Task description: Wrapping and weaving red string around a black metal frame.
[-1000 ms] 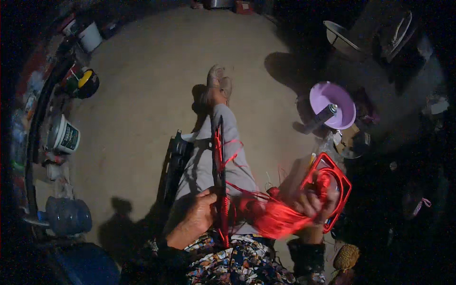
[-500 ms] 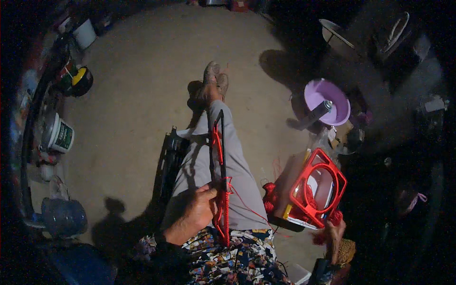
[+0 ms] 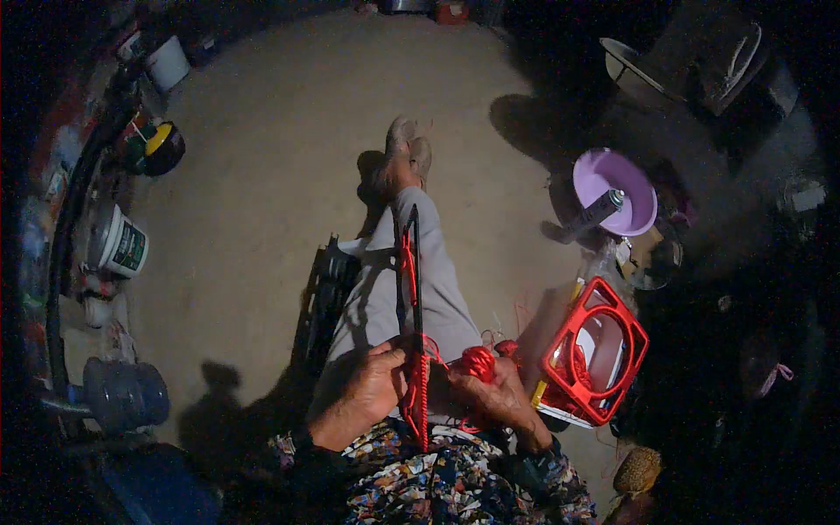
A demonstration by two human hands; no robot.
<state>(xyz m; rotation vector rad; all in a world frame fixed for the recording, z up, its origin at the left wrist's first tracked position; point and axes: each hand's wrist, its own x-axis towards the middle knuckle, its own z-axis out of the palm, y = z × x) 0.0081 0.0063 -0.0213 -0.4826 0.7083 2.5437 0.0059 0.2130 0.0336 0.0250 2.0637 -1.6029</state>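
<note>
A thin black frame (image 3: 416, 262) stands edge-on over my lap. Red cord (image 3: 424, 394) is wrapped tightly along its near part, and a looser red strand runs along the far part. My left hand (image 3: 372, 389) grips the frame from the left, its thumb and fingers pinching near the start of the tight wrapping. To the right of the frame, my right hand (image 3: 499, 394) is closed on a bundle of red cord (image 3: 478, 362), close beside the wrapped edge. A short red strand links the bundle to the frame.
On my right stands a box (image 3: 544, 394) with red cord inside and a red openwork frame (image 3: 639, 328) on top. Beyond it are a purple basin (image 3: 647, 197) and a spray can (image 3: 599, 210). Buckets (image 3: 127, 245) and a water jug (image 3: 131, 394) line the left side.
My right hand has come in from beside the box to the frame, bringing the red cord bundle. My left hand keeps its grip on the frame.
</note>
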